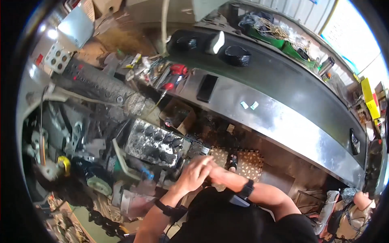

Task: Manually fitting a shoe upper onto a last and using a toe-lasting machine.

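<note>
My left hand [192, 173] and my right hand [218, 174] meet in front of my body, low in the middle of the head view. The left fingers are stretched out and slightly apart, and they reach across to the right hand. No object shows in the left hand. The right fingers are mostly hidden behind the left ones, so I cannot see whether they hold anything. Each wrist wears a dark band. Just beyond the left hand is a metal mould plate [133, 148] with rows of dark rounded pieces and white residue.
A long conveyor belt [279, 87] with a metal edge crosses ahead, carrying dark shoe-like pieces [238, 56]. A phone [207, 88] and two small packets [254, 105] lie on its edge. Left stands machinery, near a red-handled tool [178, 69] and a cardboard box [184, 117]. A speckled mat [249, 164] lies underfoot.
</note>
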A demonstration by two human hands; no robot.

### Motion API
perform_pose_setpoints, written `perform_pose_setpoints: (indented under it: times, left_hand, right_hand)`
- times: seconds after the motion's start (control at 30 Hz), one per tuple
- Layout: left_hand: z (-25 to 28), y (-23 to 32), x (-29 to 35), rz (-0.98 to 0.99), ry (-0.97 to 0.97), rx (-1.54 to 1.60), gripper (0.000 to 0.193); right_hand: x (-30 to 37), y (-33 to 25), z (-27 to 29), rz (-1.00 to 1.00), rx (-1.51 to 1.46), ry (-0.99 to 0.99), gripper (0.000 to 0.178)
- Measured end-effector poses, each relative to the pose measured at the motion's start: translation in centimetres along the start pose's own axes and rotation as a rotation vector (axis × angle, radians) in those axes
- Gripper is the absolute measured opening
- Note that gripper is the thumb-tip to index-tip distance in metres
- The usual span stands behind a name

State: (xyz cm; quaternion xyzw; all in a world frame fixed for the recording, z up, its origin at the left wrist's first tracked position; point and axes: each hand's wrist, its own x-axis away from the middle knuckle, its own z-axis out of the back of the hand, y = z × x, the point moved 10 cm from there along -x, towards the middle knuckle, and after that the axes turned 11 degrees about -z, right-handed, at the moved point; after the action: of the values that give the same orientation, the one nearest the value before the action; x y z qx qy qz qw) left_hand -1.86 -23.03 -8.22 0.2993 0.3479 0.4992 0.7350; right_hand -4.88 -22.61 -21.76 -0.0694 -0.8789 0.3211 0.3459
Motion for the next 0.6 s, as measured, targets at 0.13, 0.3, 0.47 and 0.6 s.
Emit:
perform_pose_setpoints:
  times: [0.13, 0.3, 0.47, 0.6]
  left_hand:
    - [-7.0, -3.5, -1.9, 0.178, -0.391, -0.173, 0.047]
    - [-9.7, -6.5, -6.7, 0.184, -0.570, -0.282, 0.041]
    - [-10.4, -6.7, -14.8, 0.239, -0.507, -0.279, 0.039]
    - [-12.1, -7.3, -18.9, 0.233, -0.533, -0.286, 0.040]
  right_hand:
    - [10.0, -3.8, 14.8, 0.083, 0.856, 0.411, 0.036]
    - [22.3, -6.4, 31.5, 0.348, 0.615, 0.946, 0.024]
    - [24.3, -7.0, 38.1, -0.008, 0.541, 1.039, 0.031]
    - [22.9, -11.6, 35.3, 0.295, 0.488, 1.038, 0.030]
